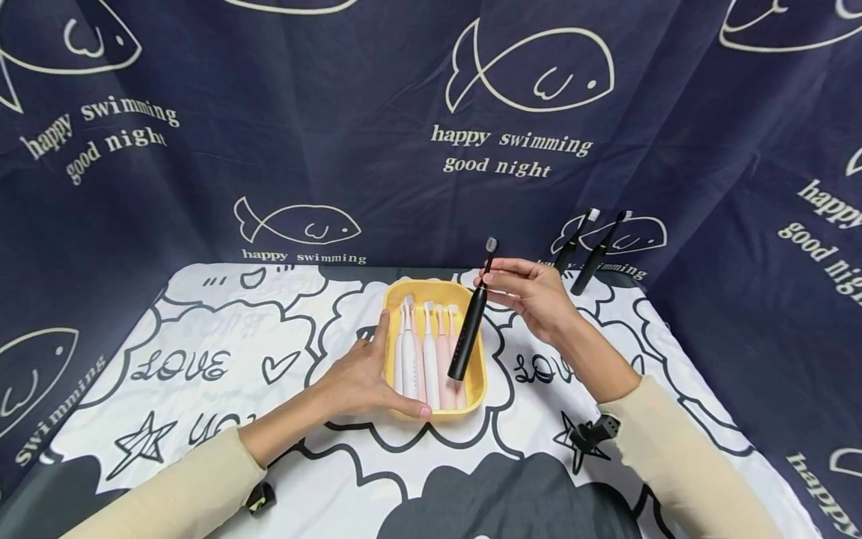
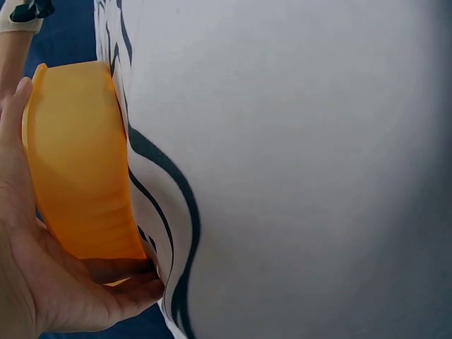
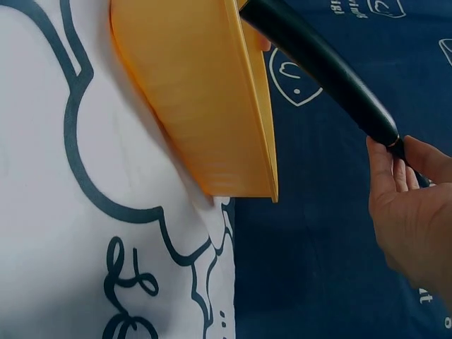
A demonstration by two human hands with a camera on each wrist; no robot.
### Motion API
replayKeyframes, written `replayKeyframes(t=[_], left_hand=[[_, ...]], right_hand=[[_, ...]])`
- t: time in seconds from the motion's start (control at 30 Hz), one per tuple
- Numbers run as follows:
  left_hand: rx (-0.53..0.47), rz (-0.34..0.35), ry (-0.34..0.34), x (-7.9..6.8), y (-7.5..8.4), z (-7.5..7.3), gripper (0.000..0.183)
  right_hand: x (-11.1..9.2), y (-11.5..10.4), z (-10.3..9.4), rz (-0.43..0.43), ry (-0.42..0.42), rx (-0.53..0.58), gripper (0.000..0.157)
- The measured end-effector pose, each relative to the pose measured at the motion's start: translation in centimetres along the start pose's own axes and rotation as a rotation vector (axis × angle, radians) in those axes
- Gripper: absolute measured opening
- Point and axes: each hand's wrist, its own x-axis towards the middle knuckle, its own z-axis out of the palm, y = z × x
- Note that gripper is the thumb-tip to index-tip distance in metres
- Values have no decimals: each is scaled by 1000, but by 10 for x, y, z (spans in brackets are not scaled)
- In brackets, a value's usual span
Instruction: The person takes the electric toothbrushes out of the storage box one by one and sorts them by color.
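In the head view, a yellow bin (image 1: pixel 480 378) holds several electric toothbrushes, among them a white one (image 1: pixel 431 367) and a pink one (image 1: pixel 444 374). My left hand (image 1: pixel 357 378) grips the bin from the left, thumb over its near edge and fingers along the side; the left wrist view shows the bin's outer wall (image 2: pixel 78 155). Above the bin's right side, my right hand (image 1: pixel 539 296) pinches a black electric toothbrush (image 1: pixel 469 329) by its thin neck. Its head points up and its handle slants down over the pink ones.
Two more black electric toothbrushes, a nearer one (image 1: pixel 591 266) and one behind it (image 1: pixel 569 251), stand tilted at the back right, beyond my right hand. The bin rests on a patterned white cloth (image 1: pixel 269 419). A dark blue curtain (image 1: pixel 397 187) rises behind and at both sides.
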Motion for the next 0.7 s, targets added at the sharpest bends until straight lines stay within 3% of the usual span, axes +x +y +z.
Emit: replayKeyframes(t=[0.7], left_hand=[[-7,3,0,2,0,1,184]], right_hand=[[-18,-5,-33,-48,11,38,19]])
